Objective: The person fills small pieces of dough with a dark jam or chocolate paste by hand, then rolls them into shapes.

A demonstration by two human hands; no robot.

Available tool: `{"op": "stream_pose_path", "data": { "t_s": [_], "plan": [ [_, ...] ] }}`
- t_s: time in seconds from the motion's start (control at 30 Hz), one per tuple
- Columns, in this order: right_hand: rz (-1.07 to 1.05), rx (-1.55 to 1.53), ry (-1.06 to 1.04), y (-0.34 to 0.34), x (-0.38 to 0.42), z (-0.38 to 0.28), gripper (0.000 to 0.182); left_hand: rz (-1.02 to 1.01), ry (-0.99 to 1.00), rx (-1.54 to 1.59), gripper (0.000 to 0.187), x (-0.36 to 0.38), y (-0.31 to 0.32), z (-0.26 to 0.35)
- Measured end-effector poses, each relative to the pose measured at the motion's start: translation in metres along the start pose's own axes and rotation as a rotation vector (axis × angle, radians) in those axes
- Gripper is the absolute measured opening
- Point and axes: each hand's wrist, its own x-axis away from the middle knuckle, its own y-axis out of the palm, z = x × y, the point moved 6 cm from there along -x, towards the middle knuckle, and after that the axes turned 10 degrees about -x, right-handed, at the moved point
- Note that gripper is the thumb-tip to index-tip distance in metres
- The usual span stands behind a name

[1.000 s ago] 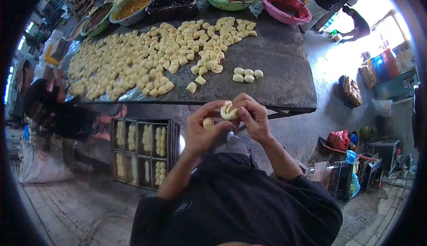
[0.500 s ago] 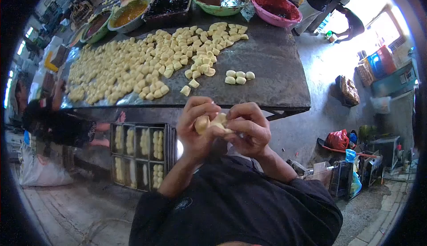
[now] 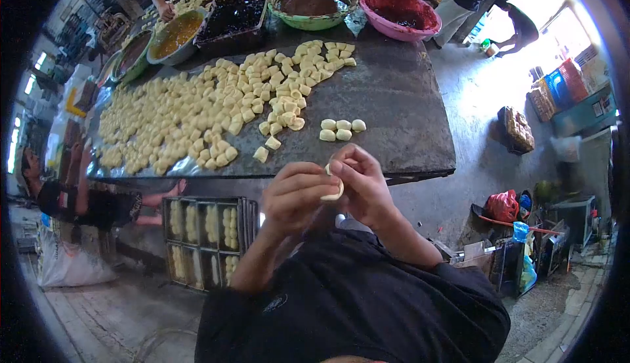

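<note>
A piece of pale dough (image 3: pixel 333 193) is pinched between my two hands, just in front of the table's near edge. My left hand (image 3: pixel 298 197) curls its fingers round it from the left. From the right, my right hand (image 3: pixel 361 189) presses it with thumb and fingertips; part of the dough is hidden by the fingers. Beyond them on the dark table, several smooth dough balls (image 3: pixel 343 129) sit in two short rows. To their left, a couple of loose dough pieces (image 3: pixel 261 154) lie near a wide spread of cut dough pieces (image 3: pixel 216 110).
Along the table's far side stand a pink basin (image 3: pixel 400 29), a green basin (image 3: pixel 314 20), a dark rectangular tub (image 3: pixel 231 41) and a basin of orange filling (image 3: pixel 176 35). Compartmented trays of dough (image 3: pixel 203 197) stand below left. Another person (image 3: pixel 85 195) is at the left.
My hands have turned and drawn closer together round the dough, which is now mostly covered by fingers. The view has shifted slightly, so the table appears a little left and lower.
</note>
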Motion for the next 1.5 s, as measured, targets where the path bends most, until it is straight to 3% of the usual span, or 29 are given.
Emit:
{"op": "stream_pose_path", "data": {
  "t_s": [0.07, 0.1, 0.2, 0.27, 0.3, 0.33, 0.43, 0.53, 0.63, 0.73, 0.83, 0.9, 0.97, 1.0, 1.1, 1.2, 1.23, 1.3, 1.33, 1.47, 1.5],
  "plan": [
    [-0.01, 0.344, -0.32, 0.003, 0.0, -0.018, 0.012, 0.02, -0.097, 0.07, 0.027, -0.006, 0.004, -0.01],
    [-0.117, 0.476, -0.486, 0.012, 0.004, -0.03, 0.011, 0.047, -0.168, 0.119, 0.027, -0.008, 0.007, -0.015],
    [-0.205, 0.902, -0.692, 0.027, 0.007, -0.049, 0.012, 0.139, -0.489, 0.273, 0.02, -0.008, 0.019, -0.027],
    [-0.17, 0.964, -0.625, 0.017, 0.002, -0.054, 0.012, 0.218, -0.638, 0.43, 0.018, -0.011, 0.031, -0.038],
    [-0.153, 0.993, -0.591, 0.011, -0.002, -0.055, 0.012, 0.136, -0.513, 0.45, 0.016, -0.011, 0.037, -0.042],
    [-0.134, 1.021, -0.557, 0.006, -0.005, -0.054, 0.012, 0.084, -0.644, 0.451, 0.015, -0.002, 0.043, -0.05],
    [0.049, 0.548, -0.434, -0.028, -0.017, -0.035, 0.01, 0.001, -0.985, 0.485, 0.012, 0.021, 0.056, -0.058],
    [0.147, 0.563, -0.095, -0.049, -0.019, -0.027, 0.01, 0.17, -0.99, 0.447, 0.013, 0.028, 0.066, -0.063],
    [0.054, 0.782, -0.186, -0.092, -0.013, -0.017, 0.009, -0.173, -1.074, 0.437, 0.014, 0.067, 0.101, -0.084],
    [0.096, 0.744, -0.142, -0.131, -0.007, -0.015, 0.007, -0.328, -1.127, 0.407, 0.015, 0.071, 0.116, -0.083],
    [0.232, 0.556, 0.045, -0.158, -0.02, -0.019, 0.011, -0.362, -1.011, 0.449, 0.026, 0.078, 0.14, -0.101],
    [0.221, 0.594, 0.219, -0.177, -0.034, -0.028, 0.017, -0.133, -1.023, 0.566, 0.033, 0.076, 0.151, -0.114],
    [0.258, 0.771, 0.134, -0.201, -0.056, -0.038, 0.021, -0.003, -0.957, 0.55, 0.044, 0.071, 0.149, -0.128],
    [0.276, 0.86, 0.091, -0.215, -0.065, -0.04, 0.022, 0.021, -1.028, 0.537, 0.043, 0.07, 0.143, -0.137],
    [0.046, 1.464, -0.347, -0.225, -0.084, -0.049, 0.028, 0.118, -1.073, 0.493, 0.042, 0.055, 0.125, -0.142],
    [0.184, 1.307, -0.299, -0.226, -0.074, -0.044, 0.033, 0.207, -1.01, 0.505, 0.04, 0.062, 0.116, -0.146],
    [0.142, 1.128, -0.202, -0.208, -0.064, -0.029, 0.032, 0.208, -1.039, 0.499, 0.036, 0.063, 0.116, -0.145],
    [0.051, 0.777, -0.043, -0.15, -0.054, 0.004, 0.032, 0.379, -1.163, 0.74, 0.034, 0.084, 0.127, -0.148],
    [0.045, 0.784, -0.037, -0.138, -0.052, 0.014, 0.032, 0.463, -1.22, 0.863, 0.034, 0.087, 0.131, -0.144],
    [0.0, 0.869, -0.064, -0.113, -0.042, 0.032, 0.031, 0.421, -1.225, 0.982, 0.066, 0.09, 0.118, -0.122],
    [-0.019, 0.911, -0.066, -0.103, -0.039, 0.029, 0.031, 0.331, -1.202, 0.945, 0.083, 0.091, 0.113, -0.119]
  ]
}}
